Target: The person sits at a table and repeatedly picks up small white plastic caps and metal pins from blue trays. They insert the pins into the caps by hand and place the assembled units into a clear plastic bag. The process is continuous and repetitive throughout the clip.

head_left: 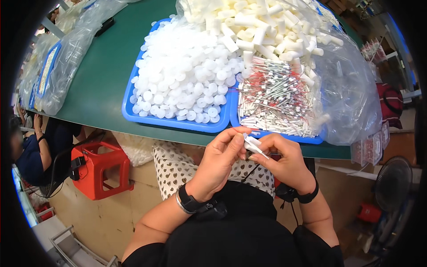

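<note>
Just in front of the table's near edge, my two hands meet around a small white plastic piece (254,143) with a slim pointed end. My left hand (220,153) pinches its upper left side between thumb and fingers. On the other side, my right hand (287,155) grips it with thumb and bent fingers. The fingers cover part of the piece, so its full shape is hidden. Right beyond the hands is a blue tray (289,137) with small white parts and thin rods with red wires (278,84).
A second blue tray (178,125) holds a heap of translucent white discs (178,71). Cream cylinders (258,26) are piled behind, beside clear plastic bags (347,89). The table (100,84) is green. A red stool (102,169) and a seated person (38,151) are at left; a fan (393,182) stands right.
</note>
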Available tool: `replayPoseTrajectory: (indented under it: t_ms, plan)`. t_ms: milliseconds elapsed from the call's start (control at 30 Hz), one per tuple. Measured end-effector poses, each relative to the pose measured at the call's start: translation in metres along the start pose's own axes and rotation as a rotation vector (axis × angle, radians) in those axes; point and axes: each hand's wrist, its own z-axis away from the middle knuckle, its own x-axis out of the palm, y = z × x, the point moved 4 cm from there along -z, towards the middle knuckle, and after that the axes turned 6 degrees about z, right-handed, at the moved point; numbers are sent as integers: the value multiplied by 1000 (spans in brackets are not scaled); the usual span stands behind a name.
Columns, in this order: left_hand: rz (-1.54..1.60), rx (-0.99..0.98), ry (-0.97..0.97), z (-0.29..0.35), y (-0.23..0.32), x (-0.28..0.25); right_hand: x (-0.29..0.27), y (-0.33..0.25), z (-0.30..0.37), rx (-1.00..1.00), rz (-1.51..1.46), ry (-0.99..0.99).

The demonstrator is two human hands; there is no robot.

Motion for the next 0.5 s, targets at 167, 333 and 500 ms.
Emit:
replayPoseTrajectory:
  t_ms: [167,333,500]
  plan:
    - [-531,287,-21,6,11,9,3,2,-1,237,-567,-90]
    - [-866,561,-178,5,19,19,3,7,3,273,-618,-138]
    - [-477,146,-125,6,6,14,-14,-3,6,169,-341,-75]
